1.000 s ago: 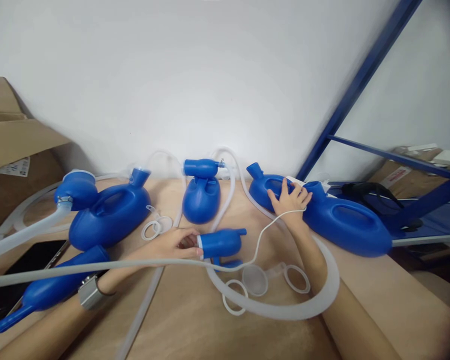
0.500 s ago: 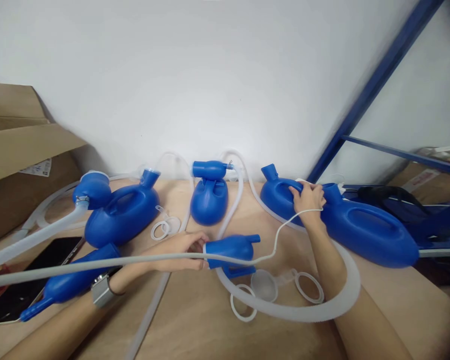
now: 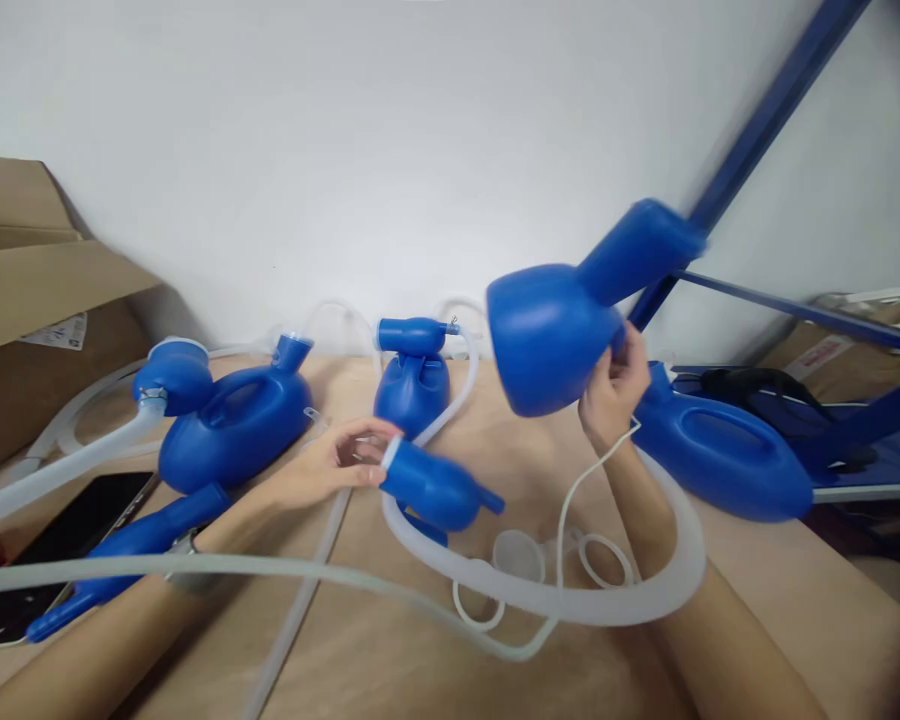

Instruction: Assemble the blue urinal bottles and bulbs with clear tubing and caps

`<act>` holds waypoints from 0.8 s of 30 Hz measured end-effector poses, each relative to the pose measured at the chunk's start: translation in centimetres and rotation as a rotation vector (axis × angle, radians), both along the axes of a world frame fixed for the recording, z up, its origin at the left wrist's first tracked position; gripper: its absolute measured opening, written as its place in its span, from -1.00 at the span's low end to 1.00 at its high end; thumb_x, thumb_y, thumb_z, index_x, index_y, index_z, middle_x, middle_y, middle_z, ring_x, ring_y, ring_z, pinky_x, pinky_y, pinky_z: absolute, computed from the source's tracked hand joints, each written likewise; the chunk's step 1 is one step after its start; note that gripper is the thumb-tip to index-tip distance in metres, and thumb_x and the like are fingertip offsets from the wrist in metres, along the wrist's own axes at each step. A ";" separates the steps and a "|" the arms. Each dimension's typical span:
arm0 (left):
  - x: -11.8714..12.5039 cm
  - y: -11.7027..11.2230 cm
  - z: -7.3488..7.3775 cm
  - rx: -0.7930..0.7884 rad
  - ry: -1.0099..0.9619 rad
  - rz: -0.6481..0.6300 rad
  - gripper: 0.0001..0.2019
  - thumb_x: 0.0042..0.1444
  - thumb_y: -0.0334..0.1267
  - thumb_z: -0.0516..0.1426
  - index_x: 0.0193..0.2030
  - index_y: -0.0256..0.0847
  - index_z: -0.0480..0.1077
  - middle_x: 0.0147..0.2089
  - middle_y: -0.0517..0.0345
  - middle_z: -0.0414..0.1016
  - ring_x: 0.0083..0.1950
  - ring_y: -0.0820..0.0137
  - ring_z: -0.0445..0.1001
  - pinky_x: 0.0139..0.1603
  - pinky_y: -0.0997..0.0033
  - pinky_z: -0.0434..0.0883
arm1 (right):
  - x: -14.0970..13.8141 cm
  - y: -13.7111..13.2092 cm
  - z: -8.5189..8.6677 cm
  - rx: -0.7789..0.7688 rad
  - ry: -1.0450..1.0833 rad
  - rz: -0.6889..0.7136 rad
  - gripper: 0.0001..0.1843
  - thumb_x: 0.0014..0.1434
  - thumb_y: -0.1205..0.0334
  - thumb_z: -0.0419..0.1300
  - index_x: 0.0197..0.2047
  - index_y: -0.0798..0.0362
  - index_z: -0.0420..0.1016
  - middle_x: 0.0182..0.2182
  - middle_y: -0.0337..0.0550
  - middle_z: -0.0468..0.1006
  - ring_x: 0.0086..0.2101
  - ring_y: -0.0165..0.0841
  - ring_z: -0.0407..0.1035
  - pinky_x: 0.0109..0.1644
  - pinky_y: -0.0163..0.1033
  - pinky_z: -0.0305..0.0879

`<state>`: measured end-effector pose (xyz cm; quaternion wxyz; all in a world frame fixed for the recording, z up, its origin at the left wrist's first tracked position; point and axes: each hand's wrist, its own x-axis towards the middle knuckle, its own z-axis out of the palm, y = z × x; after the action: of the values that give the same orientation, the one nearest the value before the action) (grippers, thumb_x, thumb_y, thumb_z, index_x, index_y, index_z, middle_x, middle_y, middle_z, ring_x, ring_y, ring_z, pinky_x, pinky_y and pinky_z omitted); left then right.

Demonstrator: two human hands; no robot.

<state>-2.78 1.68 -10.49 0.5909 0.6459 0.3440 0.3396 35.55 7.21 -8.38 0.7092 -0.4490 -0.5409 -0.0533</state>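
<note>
My left hand point(image 3: 349, 455) grips a blue urinal cup point(image 3: 439, 487) by its pale rim, low over the table. The cup's narrow spout points right and slightly down. Up in the air, my right hand point(image 3: 616, 388) is closed on the handle of a blue urinal bottle point(image 3: 544, 335). That bottle is tilted with its neck toward the upper right, and its handle is mostly hidden. A thin white cord point(image 3: 600, 462) passes by my right wrist. Below my hands curves a thick translucent hose point(image 3: 592, 605), with a flat clear cap point(image 3: 519, 556) and white rings point(image 3: 606, 560) beside it.
Another blue bottle point(image 3: 720, 455) lies at the right, near a blue metal rack point(image 3: 750, 130). One more bottle point(image 3: 412, 395) stands at the back with a cup on top. To the left are a bottle point(image 3: 236, 425), a loose cup point(image 3: 142, 530), a dark phone point(image 3: 82, 520) and a cardboard box point(image 3: 52, 300).
My right hand has lifted the bottle off the table and turned its neck to the upper right. My left hand has moved slightly up and left, tilting the cup's spout down.
</note>
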 end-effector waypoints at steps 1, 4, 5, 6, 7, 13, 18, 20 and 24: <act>-0.2 0.3 -0.2 -0.043 -0.064 0.033 -0.42 -0.04 -0.05 0.47 0.10 -0.18 0.52 -0.05 0.02 0.63 -0.12 0.22 0.62 -0.12 0.31 0.57 | -0.5 -0.5 -0.3 -0.053 -0.038 0.048 -0.43 0.38 -0.19 0.16 0.24 0.04 0.48 0.14 0.10 0.60 0.12 -0.08 0.53 0.27 0.08 0.43; -0.5 0.8 -0.9 -0.084 -0.140 0.097 -0.46 0.09 0.01 0.40 0.16 -0.14 0.48 0.05 0.00 0.59 -0.10 0.27 0.61 -0.13 0.34 0.57 | -1.4 -1.9 -1.6 -0.203 -0.186 0.159 -0.45 0.36 -0.18 0.18 0.23 0.00 0.51 0.15 0.05 0.63 0.13 -0.07 0.53 0.28 0.11 0.45; -0.5 0.9 -1.0 -0.095 -0.151 0.101 -0.47 0.10 0.00 0.39 0.16 -0.12 0.47 0.07 0.01 0.58 -0.11 0.29 0.61 -0.15 0.37 0.57 | -1.4 -2.4 -2.1 -0.234 -0.231 0.176 -0.46 0.36 -0.18 0.18 0.22 -0.01 0.52 0.15 0.04 0.63 0.14 -0.06 0.53 0.29 0.13 0.44; -0.5 0.9 -1.2 -0.105 -0.159 0.094 -0.48 0.09 -0.01 0.41 0.15 -0.11 0.47 0.08 0.02 0.57 -0.12 0.31 0.61 -0.16 0.40 0.56 | -1.4 -2.7 -2.7 -0.252 -0.267 0.185 -0.48 0.36 -0.17 0.18 0.22 -0.02 0.52 0.14 0.04 0.64 0.15 -0.05 0.52 0.32 0.15 0.41; -0.5 0.9 -1.3 -0.114 -0.164 0.074 -0.46 0.04 -0.03 0.44 0.13 -0.11 0.47 0.08 0.04 0.57 -0.13 0.32 0.61 -0.17 0.41 0.55 | -1.2 -3.0 -3.2 -0.258 -0.290 0.187 -0.48 0.37 -0.16 0.18 0.22 -0.02 0.52 0.15 0.05 0.64 0.16 -0.04 0.51 0.34 0.16 0.39; -0.2 0.0 -1.3 -0.172 -0.125 -0.146 -0.39 -0.18 -0.16 0.54 0.05 -0.19 0.54 -0.16 0.01 0.65 -0.22 0.19 0.64 -0.23 0.31 0.55 | 2.1 -3.3 -5.0 -0.335 -0.304 0.218 -0.44 0.36 -0.21 0.19 0.21 0.01 0.52 0.16 0.07 0.64 0.18 -0.01 0.52 0.33 0.17 0.42; -1.1 1.1 -1.2 -0.160 -0.242 0.041 -0.41 -0.12 0.04 0.43 0.05 -0.18 0.58 -0.14 0.03 0.64 -0.22 0.26 0.59 -0.21 0.37 0.55 | 4.2 -3.4 -4.0 -0.546 -0.461 0.392 -0.45 0.29 -0.23 0.29 0.16 -0.04 0.61 0.13 0.01 0.67 0.16 0.02 0.54 0.34 0.15 0.42; -2.2 1.8 -0.4 -0.177 -0.237 0.083 -0.51 0.01 0.09 0.32 -0.02 -0.19 0.60 -0.22 0.04 0.64 -0.32 0.32 0.55 -0.29 0.41 0.52 | 4.3 -3.4 -3.4 -0.623 -0.508 0.452 -0.44 0.23 -0.25 0.33 0.12 -0.05 0.64 0.10 0.00 0.69 0.13 0.04 0.56 0.33 0.15 0.44; -5.1 2.4 2.7 -0.075 0.080 0.099 -0.63 -0.01 0.02 0.27 -0.18 -0.19 0.66 -0.25 -0.03 0.67 -0.30 0.18 0.58 -0.32 0.34 0.54 | 3.6 -3.3 -2.4 -0.682 -0.507 0.522 -0.45 0.20 -0.30 0.31 0.01 -0.03 0.64 -0.02 0.00 0.72 0.01 0.00 0.60 0.23 0.10 0.50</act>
<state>-7.89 4.08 -7.82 0.5828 0.6187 0.4114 0.3290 39.20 3.96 -10.83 0.3577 -0.4782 -0.7772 0.1983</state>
